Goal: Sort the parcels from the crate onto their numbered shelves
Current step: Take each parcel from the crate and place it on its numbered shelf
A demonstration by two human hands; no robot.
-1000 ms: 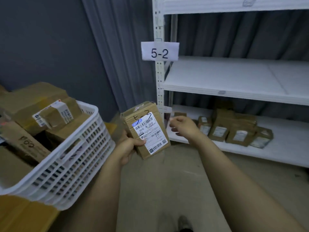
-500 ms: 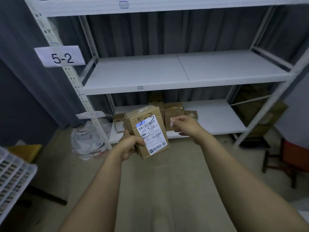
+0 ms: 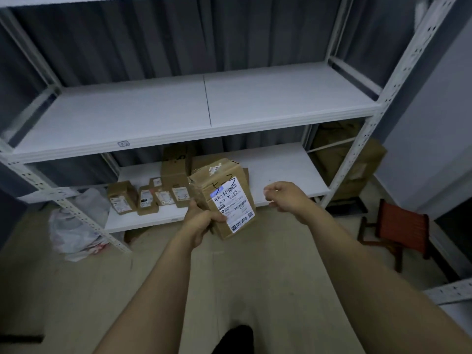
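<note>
My left hand (image 3: 201, 221) grips a brown cardboard parcel (image 3: 222, 198) by its lower left edge, held upright in front of the lowest shelf. The parcel has a white barcode label and a handwritten number on its face. My right hand (image 3: 283, 196) hovers a little to the right of the parcel with its fingers loosely curled, holding nothing. Several small brown parcels (image 3: 148, 198) stand in a row on the bottom shelf (image 3: 281, 169) behind my left hand. The middle shelf (image 3: 178, 116) of the white rack lies bare above them.
A crumpled white plastic bag (image 3: 76, 223) lies on the floor by the rack's left post. Large brown boxes (image 3: 352, 159) are stacked behind the rack's right post (image 3: 378, 116). A small red stool (image 3: 401, 226) stands on the floor at the right. The crate is out of view.
The view has swung right, away from the white crate and the 5-2 sign, and closer to the rack. My left hand still holds the parcel; my right hand has drawn apart from it.
</note>
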